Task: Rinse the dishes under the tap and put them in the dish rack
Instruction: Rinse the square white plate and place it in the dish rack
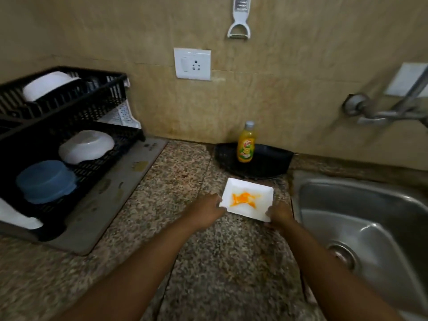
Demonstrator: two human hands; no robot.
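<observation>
Inspecting from largest item down. Granite desk (162, 228) carrying all items. Stainless sink (361, 230) at right, basin bare, tap (393, 112) above on wall, no water visible. Black two-tier dish rack (69, 121) at far left on grey drain mat (120, 195), already loaded: white bowl (86, 145) and blue bowl (46, 180) on lower tier, another white dish on top. Black tray (266, 163) against wall with yellow dish-soap bottle (246, 144) standing upright on it. Square white plate (246, 199), smeared orange at centre, resting on or just above desk, just left of sink rim; lift-off not determinable. Left hand (206, 210) closed on plate's near-left corner; right hand (279, 215) closed on near-right corner. Key relation: sink and tap lying to plate's right, right hand nearer; rack well apart to left. Judged stage: pick-up, rinse not yet begun.
</observation>
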